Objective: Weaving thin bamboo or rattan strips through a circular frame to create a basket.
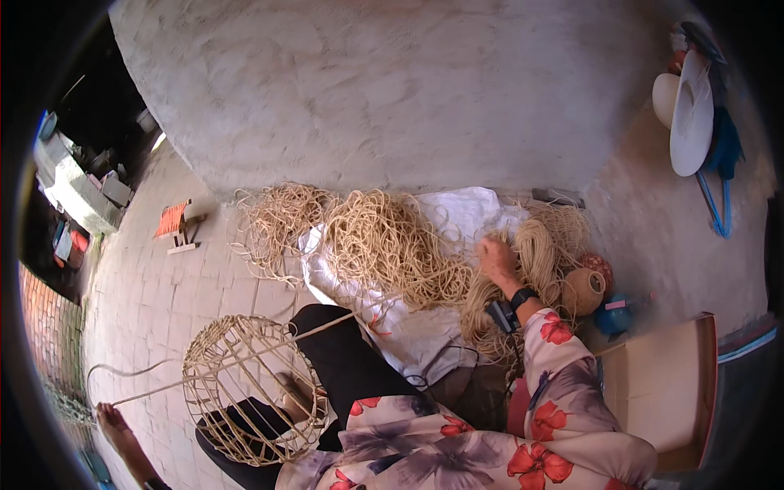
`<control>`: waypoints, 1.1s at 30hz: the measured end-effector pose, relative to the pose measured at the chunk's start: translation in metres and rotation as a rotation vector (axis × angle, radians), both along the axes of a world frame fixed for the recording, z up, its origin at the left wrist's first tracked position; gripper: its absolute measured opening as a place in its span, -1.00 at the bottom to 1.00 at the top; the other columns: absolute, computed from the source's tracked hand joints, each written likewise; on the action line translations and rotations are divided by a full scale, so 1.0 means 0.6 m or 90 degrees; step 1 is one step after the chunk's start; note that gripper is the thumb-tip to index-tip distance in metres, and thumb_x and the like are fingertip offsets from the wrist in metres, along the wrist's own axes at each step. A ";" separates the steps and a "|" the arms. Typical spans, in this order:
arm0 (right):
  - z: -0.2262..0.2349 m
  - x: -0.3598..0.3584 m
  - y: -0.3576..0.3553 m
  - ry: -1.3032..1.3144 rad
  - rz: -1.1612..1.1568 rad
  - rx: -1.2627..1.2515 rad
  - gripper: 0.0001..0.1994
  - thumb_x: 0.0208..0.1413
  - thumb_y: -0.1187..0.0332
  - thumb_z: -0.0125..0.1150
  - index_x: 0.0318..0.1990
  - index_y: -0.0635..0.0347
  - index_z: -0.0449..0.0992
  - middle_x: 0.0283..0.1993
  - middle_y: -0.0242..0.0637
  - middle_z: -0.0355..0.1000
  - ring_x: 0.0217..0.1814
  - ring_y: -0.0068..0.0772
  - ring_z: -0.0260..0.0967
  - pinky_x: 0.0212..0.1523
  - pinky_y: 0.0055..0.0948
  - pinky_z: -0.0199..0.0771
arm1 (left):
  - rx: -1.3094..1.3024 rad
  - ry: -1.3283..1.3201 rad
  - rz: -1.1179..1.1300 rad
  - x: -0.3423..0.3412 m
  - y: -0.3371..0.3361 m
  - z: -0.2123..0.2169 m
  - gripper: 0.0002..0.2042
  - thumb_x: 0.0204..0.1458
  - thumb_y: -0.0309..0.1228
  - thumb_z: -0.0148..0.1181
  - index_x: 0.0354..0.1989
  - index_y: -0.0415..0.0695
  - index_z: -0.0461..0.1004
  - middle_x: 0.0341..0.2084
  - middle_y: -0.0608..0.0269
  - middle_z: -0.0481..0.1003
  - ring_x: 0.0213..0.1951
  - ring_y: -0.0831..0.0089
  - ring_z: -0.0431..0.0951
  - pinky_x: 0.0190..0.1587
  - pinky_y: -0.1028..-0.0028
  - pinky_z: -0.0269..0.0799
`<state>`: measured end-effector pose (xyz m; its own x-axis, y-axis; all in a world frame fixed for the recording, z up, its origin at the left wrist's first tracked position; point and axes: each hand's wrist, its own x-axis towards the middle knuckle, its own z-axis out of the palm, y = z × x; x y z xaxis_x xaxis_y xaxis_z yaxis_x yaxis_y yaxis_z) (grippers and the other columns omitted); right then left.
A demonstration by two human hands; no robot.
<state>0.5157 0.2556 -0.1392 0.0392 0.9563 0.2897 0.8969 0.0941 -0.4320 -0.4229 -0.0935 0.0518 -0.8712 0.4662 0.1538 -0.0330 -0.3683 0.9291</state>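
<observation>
I sit on the floor with a round open-weave rattan basket frame [245, 388] against my knee. My left hand [298, 396] shows through the frame's ribs and grips it from inside. A long cane strand [327, 327] runs from the frame toward the pile. My right hand [496, 257], with a dark watch on the wrist, reaches forward into a coiled bundle of pale rattan strands [531, 253], fingers curled into them. A bigger tangle of rattan [392, 245] lies on a white sheet [465, 212] ahead of me.
A grey concrete wall [392, 90] stands behind the pile. Small woven pots [584, 290] and a blue object [612, 317] sit at the right, beside an open cardboard box [661, 384]. White hats [690, 114] hang at the upper right. A small orange stool [175, 224] and a bare foot [118, 429] are at the left.
</observation>
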 end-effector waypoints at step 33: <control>0.454 -0.560 -0.207 0.467 0.848 -0.428 -0.70 0.24 0.27 0.13 0.03 0.26 0.50 -0.32 -0.36 0.50 -0.31 -0.60 0.39 -0.27 -0.58 0.40 | 0.209 -0.258 -0.504 0.598 0.171 0.139 -0.85 0.34 -0.30 -0.10 -0.12 -0.09 0.33 -0.47 0.28 0.47 -0.54 0.61 0.42 -0.41 0.60 0.39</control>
<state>0.1797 0.1315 0.1330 -0.9209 0.3679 0.1291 -0.0523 0.2116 -0.9759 -0.0643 0.0090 0.1354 -0.3365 0.9315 0.1378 -0.6827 -0.3421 0.6457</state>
